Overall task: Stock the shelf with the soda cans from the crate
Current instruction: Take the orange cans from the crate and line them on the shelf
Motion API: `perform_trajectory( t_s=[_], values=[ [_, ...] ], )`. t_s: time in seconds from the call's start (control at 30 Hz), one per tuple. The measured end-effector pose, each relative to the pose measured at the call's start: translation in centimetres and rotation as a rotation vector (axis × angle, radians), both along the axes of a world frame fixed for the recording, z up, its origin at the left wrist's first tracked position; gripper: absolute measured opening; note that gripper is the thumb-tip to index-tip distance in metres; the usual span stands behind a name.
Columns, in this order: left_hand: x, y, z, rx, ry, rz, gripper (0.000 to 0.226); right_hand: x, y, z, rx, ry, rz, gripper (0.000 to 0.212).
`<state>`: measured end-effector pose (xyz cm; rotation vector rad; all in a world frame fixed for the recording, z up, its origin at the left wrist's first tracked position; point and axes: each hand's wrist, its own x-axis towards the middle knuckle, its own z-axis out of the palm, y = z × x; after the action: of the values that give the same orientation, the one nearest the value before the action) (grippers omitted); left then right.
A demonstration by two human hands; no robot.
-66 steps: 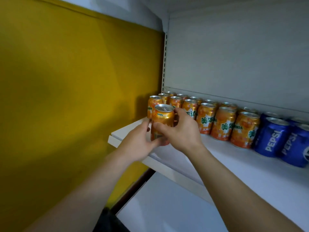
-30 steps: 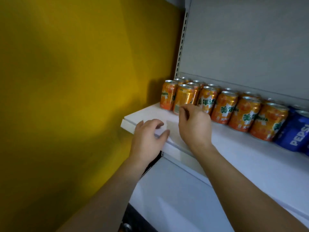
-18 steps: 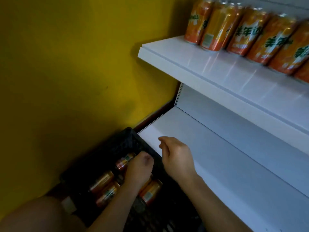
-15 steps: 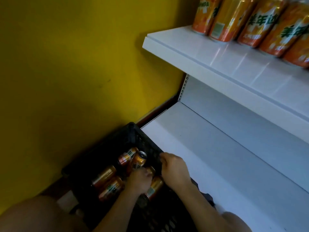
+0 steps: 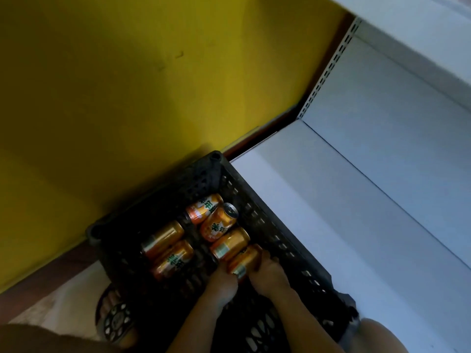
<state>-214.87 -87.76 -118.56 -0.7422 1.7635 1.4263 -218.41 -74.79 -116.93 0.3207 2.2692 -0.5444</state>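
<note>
Hands down in the black perforated plastic crate (image 5: 216,174) now. Our left hand (image 5: 221,281) and right hand (image 5: 270,275) curl in from 9 and 3 o'clock around 1 orange aluminium soda can (image 5: 243,262) lying on its side at the crate's 5 o'clock end. 5 more orange cans (image 5: 165,239) lie loose toward 11 o'clock. We judge it full, rigid, smooth, maybe slick; best held around the mid-wall. White metal shelf (image 5: 369,200) waits at 3 o'clock.
</note>
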Motion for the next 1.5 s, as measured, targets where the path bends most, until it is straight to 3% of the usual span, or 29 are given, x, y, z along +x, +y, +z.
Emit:
perform_trajectory(
  t_s=[0.1,0.2,0.37,0.6,0.77,0.93,1.1,1.23,1.3,1.4,1.5],
  values=[
    [0.1,-0.3,-0.7,0.04,-0.029,0.101,0.046,0.1,0.5,0.1,-0.07,-0.018,-0.161,0.055],
    [0.9,-0.2,-0.8,0.062,-0.014,0.144,0.043,0.8,0.7,0.3,-0.129,-0.011,-0.177,0.037],
    [1.7,-0.1,1.1,0.082,0.06,0.14,0.068,2.6,-0.5,2.5,-0.209,0.254,-0.192,0.028],
    [-1.1,-0.4,6.9,-0.318,0.58,0.054,0.078,1.8,-2.2,11.1,-0.453,0.751,-0.195,0.07],
    [-3.3,-0.6,15.4,-0.474,0.931,0.146,0.072,-0.3,-2.5,19.1,-0.521,1.077,-0.06,0.069],
    [-5.7,-0.2,25.1,-0.388,1.247,0.228,0.068,-1.8,-2.3,28.1,-0.519,1.261,-0.009,0.074],
    [-8.5,1.8,33.1,-0.178,1.395,0.269,0.066,-3.0,0.4,37.9,-0.496,1.325,0.089,0.076],
    [-10.6,3.8,38.3,-0.269,1.536,0.154,0.063,-4.1,3.1,43.4,-0.494,1.417,0.033,0.069],
    [-12.1,4.9,40.8,-0.194,1.542,0.074,0.066,-5.1,4.3,45.6,-0.465,1.466,-0.031,0.062],
    [-14.7,6.7,43.4,-0.133,1.443,-0.177,0.079,-7.7,6.4,47.4,-0.344,1.497,-0.142,0.068],
    [-16.9,8.4,44.5,-0.236,1.323,-0.398,0.082,-10.8,8.7,47.5,-0.215,1.476,-0.221,0.074]
  ],
)
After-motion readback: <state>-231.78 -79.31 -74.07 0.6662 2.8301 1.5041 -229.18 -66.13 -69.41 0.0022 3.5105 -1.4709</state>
